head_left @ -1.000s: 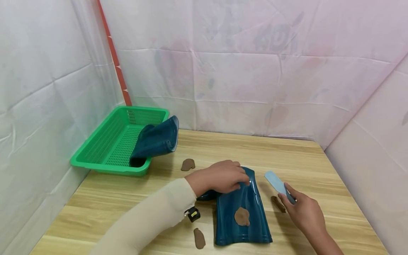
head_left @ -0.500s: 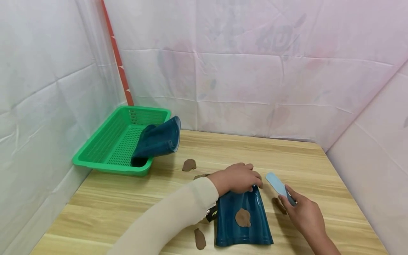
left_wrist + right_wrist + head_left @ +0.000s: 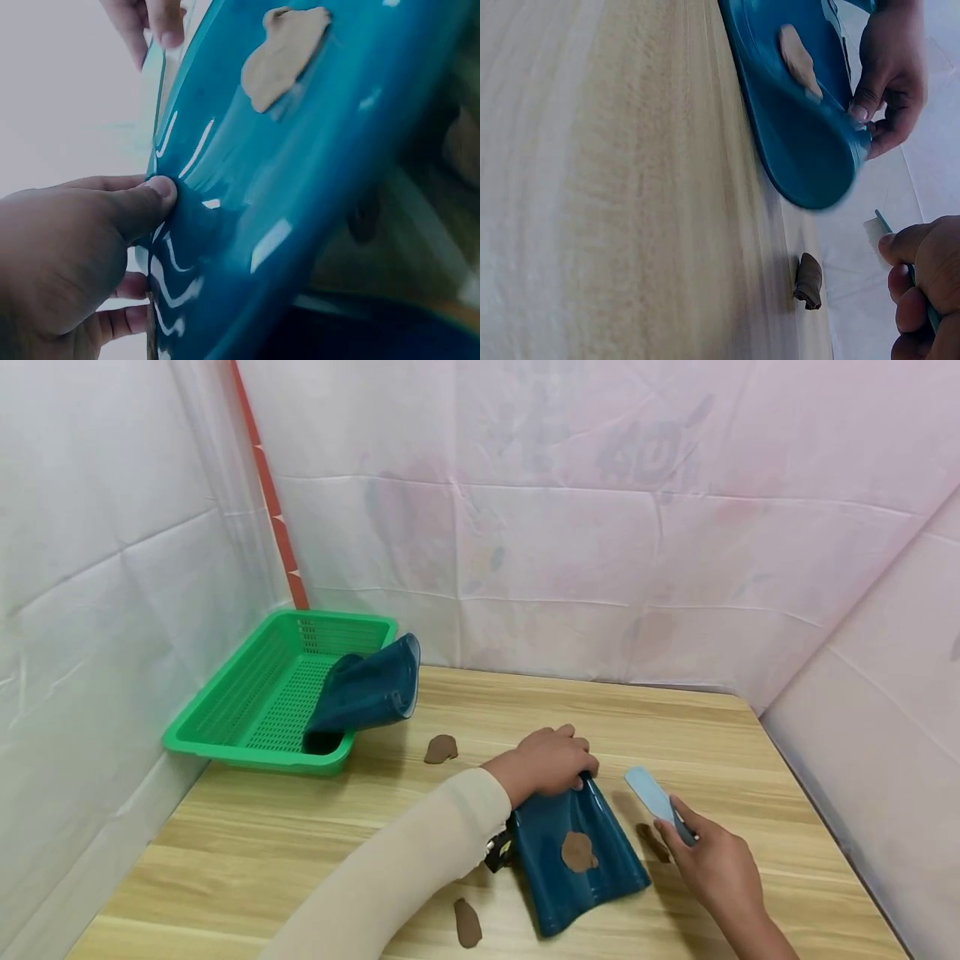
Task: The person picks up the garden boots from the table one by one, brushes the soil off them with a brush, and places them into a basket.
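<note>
A dark teal rubber boot (image 3: pixel 555 893) lies on the table with its shaft opening toward me, one side of it raised. A flat brown clay-like patch (image 3: pixel 578 852) sticks to the shaft. My left hand (image 3: pixel 546 764) grips the boot near the ankle, the thumb on top and the fingers at the edge in the left wrist view. The foot part is hidden behind my hand and sleeve. On the right, my right hand (image 3: pixel 720 860) holds a light blue scraper (image 3: pixel 649 792) by its darker handle, blade pointing away, apart from the boot.
A second teal boot (image 3: pixel 367 685) leans over the rim of a green plastic basket (image 3: pixel 187 739) at the back left. Loose brown pieces lie around: one behind (image 3: pixel 441 748), one in front (image 3: pixel 467 923), another (image 3: pixel 654 843) beside the scraper. White sheets wall the wooden table (image 3: pixel 300 827).
My left hand has slid along the boot to its far edge and taken hold there. The boot has turned and one side has risen. The right hand with the scraper has barely moved.
</note>
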The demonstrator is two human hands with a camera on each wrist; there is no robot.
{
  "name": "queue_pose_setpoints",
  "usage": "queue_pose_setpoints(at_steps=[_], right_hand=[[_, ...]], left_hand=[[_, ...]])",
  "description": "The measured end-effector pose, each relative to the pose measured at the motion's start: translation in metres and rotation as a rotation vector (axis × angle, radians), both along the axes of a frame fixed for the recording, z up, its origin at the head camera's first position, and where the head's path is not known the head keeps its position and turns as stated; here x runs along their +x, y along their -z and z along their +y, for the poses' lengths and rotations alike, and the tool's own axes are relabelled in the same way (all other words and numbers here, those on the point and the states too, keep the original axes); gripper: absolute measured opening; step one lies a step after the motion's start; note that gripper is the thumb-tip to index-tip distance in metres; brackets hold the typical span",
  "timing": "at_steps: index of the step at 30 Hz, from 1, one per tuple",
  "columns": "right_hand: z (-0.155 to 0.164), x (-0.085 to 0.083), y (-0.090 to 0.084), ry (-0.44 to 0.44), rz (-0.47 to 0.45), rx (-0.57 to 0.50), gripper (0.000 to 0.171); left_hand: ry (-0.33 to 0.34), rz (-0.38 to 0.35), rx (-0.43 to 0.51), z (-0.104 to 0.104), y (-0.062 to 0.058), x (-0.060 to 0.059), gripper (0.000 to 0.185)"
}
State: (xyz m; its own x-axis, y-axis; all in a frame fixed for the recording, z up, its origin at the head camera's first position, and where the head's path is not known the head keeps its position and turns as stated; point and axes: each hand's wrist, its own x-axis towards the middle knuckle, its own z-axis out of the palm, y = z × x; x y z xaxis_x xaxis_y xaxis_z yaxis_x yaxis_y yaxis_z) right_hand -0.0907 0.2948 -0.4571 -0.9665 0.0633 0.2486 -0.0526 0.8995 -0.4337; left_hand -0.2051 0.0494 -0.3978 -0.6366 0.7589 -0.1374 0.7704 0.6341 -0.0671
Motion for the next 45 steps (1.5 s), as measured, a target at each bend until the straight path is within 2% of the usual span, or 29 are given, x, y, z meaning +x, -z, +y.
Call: queue_pose_setpoints(at_steps=[7,13,21,27,39,42,45], right_hand=[[0.0,0.001,0.0,0.013,0.003,0.006,0.049],[0.0,0.001,0.0,0.017,0.041,0.003,0.049],[-0.002,0.0,-0.003,0.059,0.21,-0.047,0.047],[-0.002,0.001,-0.002,0.079,0.192,-0.053,0.047],[0.0,0.0,0.0,0.088,0.143,-0.053,0.05],[0.0,0.0,0.0,0.09,0.139,-0.049,0.05],[0.0,0.0,0.001,0.095,0.12,-0.053,0.05]], left_hand=[[-0.207,-0.078,0.095,-0.019,0.001,-0.02,0.029],[-0.303,-0.105,0.16,-0.038,0.004,-0.034,0.027],[-0.449,-0.165,0.315,-0.069,0.0,-0.047,0.021],[-0.566,-0.194,0.366,-0.094,-0.001,-0.051,0.027],[-0.598,-0.16,0.357,-0.127,0.004,-0.054,0.022],[-0.569,-0.161,0.351,-0.132,0.005,-0.053,0.024],[-0.498,-0.214,0.38,-0.135,0.005,-0.052,0.022]])
